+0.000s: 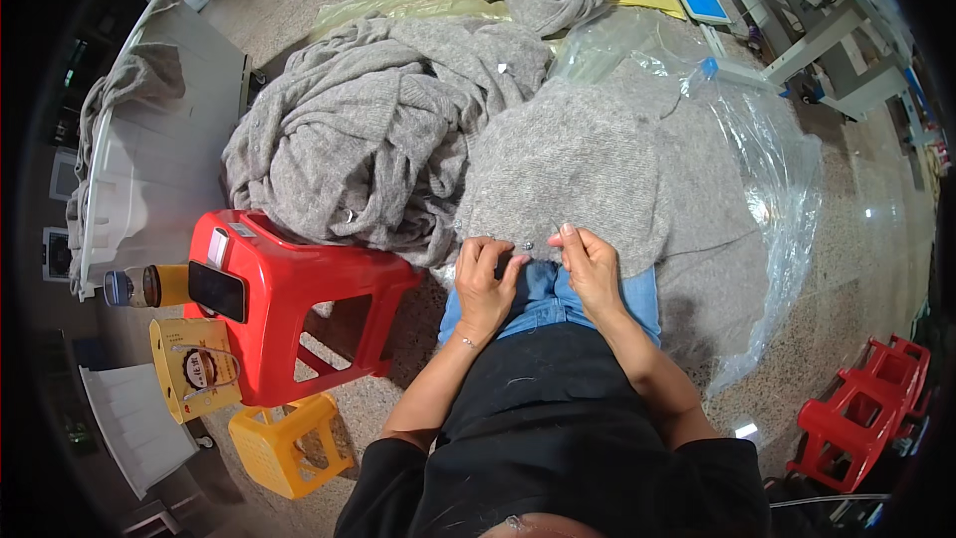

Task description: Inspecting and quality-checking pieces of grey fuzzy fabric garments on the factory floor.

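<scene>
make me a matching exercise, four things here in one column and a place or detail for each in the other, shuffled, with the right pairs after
Column one
1. light grey knit piece
2. black phone
3. small yellow stool
4. left hand

Column two
A. on the seat of the red stool
B. has a bracelet at its wrist
C. lies over part of the blue jeans
D. stands on the speckled floor

Right pairs: 1-C, 2-A, 3-D, 4-B
</scene>
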`<state>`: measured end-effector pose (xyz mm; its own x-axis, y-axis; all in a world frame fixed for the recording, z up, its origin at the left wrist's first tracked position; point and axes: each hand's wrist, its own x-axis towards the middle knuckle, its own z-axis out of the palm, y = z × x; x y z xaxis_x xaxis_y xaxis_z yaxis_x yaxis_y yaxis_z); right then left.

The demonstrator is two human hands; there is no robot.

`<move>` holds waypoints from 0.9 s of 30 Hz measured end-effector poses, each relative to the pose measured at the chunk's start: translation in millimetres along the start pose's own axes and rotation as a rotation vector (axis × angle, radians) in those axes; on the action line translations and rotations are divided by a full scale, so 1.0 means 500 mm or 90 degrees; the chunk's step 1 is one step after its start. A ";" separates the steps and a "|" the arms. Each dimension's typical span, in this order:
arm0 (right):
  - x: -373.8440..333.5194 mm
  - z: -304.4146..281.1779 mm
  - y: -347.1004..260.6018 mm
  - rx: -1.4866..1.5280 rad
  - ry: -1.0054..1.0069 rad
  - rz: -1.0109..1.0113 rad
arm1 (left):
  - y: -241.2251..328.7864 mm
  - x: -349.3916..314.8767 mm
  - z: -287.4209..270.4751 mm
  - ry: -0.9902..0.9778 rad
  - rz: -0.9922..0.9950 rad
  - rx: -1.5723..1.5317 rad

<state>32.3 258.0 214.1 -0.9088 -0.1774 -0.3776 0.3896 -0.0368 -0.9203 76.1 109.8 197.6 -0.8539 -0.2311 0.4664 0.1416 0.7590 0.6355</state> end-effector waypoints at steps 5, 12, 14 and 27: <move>0.002 -0.009 0.004 -0.001 0.064 -0.026 | 0.001 -0.002 -0.005 0.005 -0.024 -0.077; 0.000 -0.006 0.003 0.011 0.057 -0.035 | 0.022 0.030 0.011 -0.128 0.204 0.075; 0.000 -0.008 0.001 0.017 0.049 -0.034 | 0.020 0.036 0.011 -0.169 0.189 0.109; -0.043 0.012 -0.031 0.013 -0.165 0.056 | -0.003 -0.015 -0.038 0.005 -0.435 -0.672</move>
<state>46.7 256.6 236.9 -0.8043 -0.4260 -0.4143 0.4702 -0.0301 -0.8820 91.7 98.9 204.8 -0.9083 -0.3901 -0.1510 0.0059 -0.3728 0.9279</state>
